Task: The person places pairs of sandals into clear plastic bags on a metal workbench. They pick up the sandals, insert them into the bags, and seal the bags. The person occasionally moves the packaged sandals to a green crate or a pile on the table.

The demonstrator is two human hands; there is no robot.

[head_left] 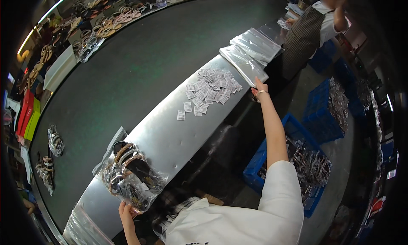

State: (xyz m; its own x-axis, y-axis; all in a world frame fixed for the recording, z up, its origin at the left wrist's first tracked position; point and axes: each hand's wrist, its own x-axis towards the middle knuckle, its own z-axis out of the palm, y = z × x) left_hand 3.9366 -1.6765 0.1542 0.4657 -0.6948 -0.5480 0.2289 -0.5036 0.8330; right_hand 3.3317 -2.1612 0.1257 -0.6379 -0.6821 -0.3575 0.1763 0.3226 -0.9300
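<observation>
while left hand [124,211] grips crinkly bagged sandals [129,177] | right hand [259,91] pinches glossy clear bag stack [244,64] | steel ledge [174,139]

I count two blue crates [325,113] of goods, two stacks of clear bags [250,54], and one bagged sandal pair [129,175].

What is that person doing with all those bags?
A person stands at a long metal counter beside a dark conveyor belt. The left hand holds a clear bag of sandals. The right hand reaches out to a stack of empty clear bags. Small white packets lie scattered between.
</observation>
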